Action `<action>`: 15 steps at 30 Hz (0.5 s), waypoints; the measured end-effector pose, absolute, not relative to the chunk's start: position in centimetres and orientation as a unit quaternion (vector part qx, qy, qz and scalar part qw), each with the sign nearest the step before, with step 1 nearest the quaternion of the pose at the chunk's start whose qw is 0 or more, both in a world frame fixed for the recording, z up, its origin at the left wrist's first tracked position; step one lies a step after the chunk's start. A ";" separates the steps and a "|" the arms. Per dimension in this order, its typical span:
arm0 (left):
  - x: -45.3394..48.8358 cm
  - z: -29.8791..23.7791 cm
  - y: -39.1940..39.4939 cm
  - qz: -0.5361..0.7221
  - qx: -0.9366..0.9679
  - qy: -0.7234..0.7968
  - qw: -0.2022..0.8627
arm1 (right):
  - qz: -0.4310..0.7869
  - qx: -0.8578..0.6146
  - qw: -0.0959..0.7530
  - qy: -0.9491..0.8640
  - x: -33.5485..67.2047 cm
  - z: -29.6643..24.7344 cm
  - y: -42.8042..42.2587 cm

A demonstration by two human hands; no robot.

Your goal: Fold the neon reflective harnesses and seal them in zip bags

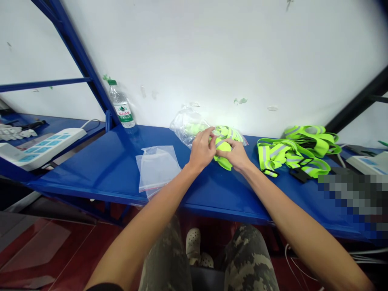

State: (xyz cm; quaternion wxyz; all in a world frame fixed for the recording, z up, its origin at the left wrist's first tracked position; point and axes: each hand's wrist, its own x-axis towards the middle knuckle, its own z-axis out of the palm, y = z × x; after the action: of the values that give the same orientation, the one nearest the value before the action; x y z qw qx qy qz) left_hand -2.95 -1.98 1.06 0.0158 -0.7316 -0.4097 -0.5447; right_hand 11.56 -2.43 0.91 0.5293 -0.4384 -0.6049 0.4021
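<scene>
Both my hands are on a folded neon-yellow reflective strap (223, 161) with a silver stripe, over the middle of the blue table (100, 161). My left hand (202, 148) grips its left side, fingers bent together at the top. From the right, my right hand (235, 154) pinches the same strap between thumb and fingers. Just behind them lies a clear plastic bag (186, 121) with more yellow strap showing through. Another bundle of yellow strap (226, 131) rests beside it, partly hidden by my fingers.
Flat clear zip bags (159, 167) lie left of my hands. A water bottle (123, 107) stands near the wall at the back left. Several loose yellow straps (281, 151) with black buckles are heaped on the right. A white power strip (45, 147) sits on the far left.
</scene>
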 end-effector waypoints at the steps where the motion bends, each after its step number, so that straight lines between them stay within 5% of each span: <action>1: -2.9 1.1 -2.1 -0.545 -0.731 -0.410 0.009 | 0.409 -0.439 0.530 -0.599 11.5 0.9 -2.4; 10: -2.8 1.1 -2.5 -0.541 -0.741 -0.399 -0.012 | 0.471 -0.407 0.558 -0.549 11.6 1.5 -2.8; 15: -2.9 1.3 -3.1 -0.516 -0.743 -0.421 0.067 | 0.491 -0.412 0.589 -0.492 11.8 1.6 -2.4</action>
State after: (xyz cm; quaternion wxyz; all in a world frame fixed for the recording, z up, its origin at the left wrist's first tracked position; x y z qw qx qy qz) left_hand -2.91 -3.11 1.25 0.0670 -0.7434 -0.4206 -0.5157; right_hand 11.84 -2.41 1.56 0.5894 -0.4123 -0.4919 0.4907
